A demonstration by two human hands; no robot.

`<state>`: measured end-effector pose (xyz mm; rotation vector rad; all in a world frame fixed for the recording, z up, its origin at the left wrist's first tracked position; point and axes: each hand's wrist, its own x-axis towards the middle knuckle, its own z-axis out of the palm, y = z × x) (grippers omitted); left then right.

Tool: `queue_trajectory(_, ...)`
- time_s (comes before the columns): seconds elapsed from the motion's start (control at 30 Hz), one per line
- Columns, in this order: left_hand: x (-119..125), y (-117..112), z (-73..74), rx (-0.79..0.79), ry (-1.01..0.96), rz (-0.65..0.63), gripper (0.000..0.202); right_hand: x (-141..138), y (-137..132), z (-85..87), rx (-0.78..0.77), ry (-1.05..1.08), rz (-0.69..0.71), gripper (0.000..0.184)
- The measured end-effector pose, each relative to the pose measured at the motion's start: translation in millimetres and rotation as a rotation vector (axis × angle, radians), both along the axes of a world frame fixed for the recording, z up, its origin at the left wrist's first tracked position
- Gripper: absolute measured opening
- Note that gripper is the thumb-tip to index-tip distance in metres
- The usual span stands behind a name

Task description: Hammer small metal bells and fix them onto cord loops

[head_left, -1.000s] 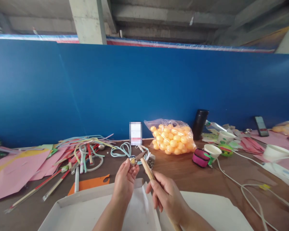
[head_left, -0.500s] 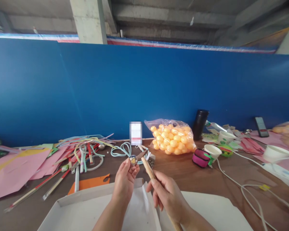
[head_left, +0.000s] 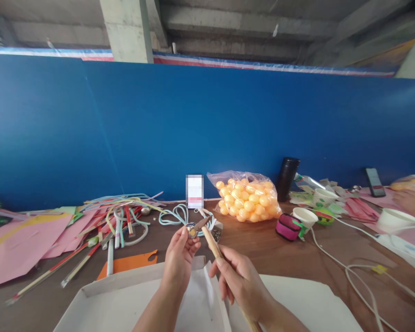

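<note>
My left hand (head_left: 180, 258) pinches a small shiny silver ball (head_left: 191, 230) between thumb and fingers. In my right hand (head_left: 237, 276) is a hammer (head_left: 212, 244), its wooden handle slanting up to a small brown head. One end of that head reaches over to the ball and appears to touch it. Below both hands lies an open white cardboard box (head_left: 124, 299). Just behind the hammer head, partly covered, sits a small container (head_left: 217, 232) of tiny dark pieces.
A clear bag of orange balls (head_left: 245, 200) lies behind my hands. Coloured tubes (head_left: 124, 216), pink paper (head_left: 20, 251) and an orange sheet (head_left: 134, 263) are on the left. To the right are a magenta pouch (head_left: 288, 228), a black bottle (head_left: 287, 180), white cable (head_left: 349, 272) and another person's blurred hand (head_left: 410, 200).
The hammer head has tipped slightly down and left, closer against the silver ball. My left hand stays almost in place.
</note>
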<state>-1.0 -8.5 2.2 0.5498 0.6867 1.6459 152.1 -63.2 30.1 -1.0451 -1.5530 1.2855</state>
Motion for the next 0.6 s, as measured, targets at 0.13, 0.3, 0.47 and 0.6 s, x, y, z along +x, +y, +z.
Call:
queue_trajectory(0.13, -0.4, -0.2, -0.6, -0.007, 0.008, -0.006, 0.027, 0.7, 0.7, -0.3, -0.005, 0.021, 0.006, 0.038)
queue_trajectory(0.3, 0.0, -0.7, 0.9, -0.001, 0.007, 0.006, 0.029, -1.4, 1.0, -1.6, -0.008, 0.013, 0.017, 0.038)
queue_trajectory(0.47, 0.7, -0.7, 2.2, -0.009, 0.0, 0.015, 0.029, -1.7, 0.8, -0.3, -0.013, 0.005, 0.027, 0.037)
queue_trajectory(0.6, 0.2, -0.2, 1.1, -0.008, -0.008, 0.015, 0.03, -1.6, 0.3, 2.1, -0.013, 0.017, 0.023, 0.038)
